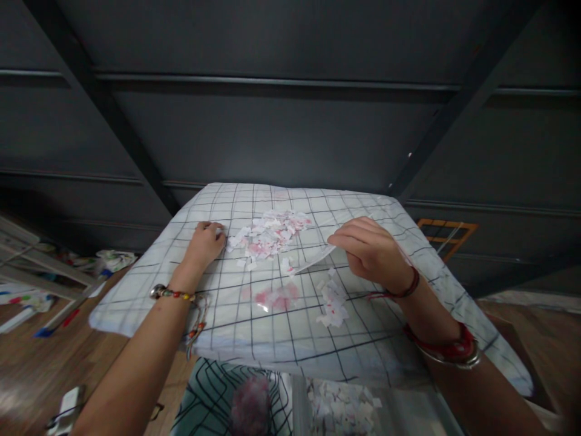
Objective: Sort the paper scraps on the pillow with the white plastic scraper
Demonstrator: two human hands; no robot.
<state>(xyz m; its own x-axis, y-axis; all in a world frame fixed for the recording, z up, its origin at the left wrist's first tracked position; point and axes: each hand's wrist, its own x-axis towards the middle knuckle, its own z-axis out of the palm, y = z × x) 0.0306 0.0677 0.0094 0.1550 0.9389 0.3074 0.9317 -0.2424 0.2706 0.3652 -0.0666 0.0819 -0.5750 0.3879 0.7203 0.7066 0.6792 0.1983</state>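
A loose heap of small white paper scraps, some stained pink, lies on the checked tablecloth. At the heap's left side my left hand rests on the cloth with its fingers curled; a bit of something pale shows at the fingertips, too small to name. Above the cloth on the right, my right hand pinches a long, thin whitish strip. The strip's far end reaches down to a few scraps beside the heap. A smaller group of scraps lies below my right hand. Nearer me is a shiny, clear patch with pink.
Below the table's near edge sits a clear container with many paper scraps. Beside it is a blurred reddish bundle. A dark panelled wall stands behind the table. Various items lie on the wooden floor at left.
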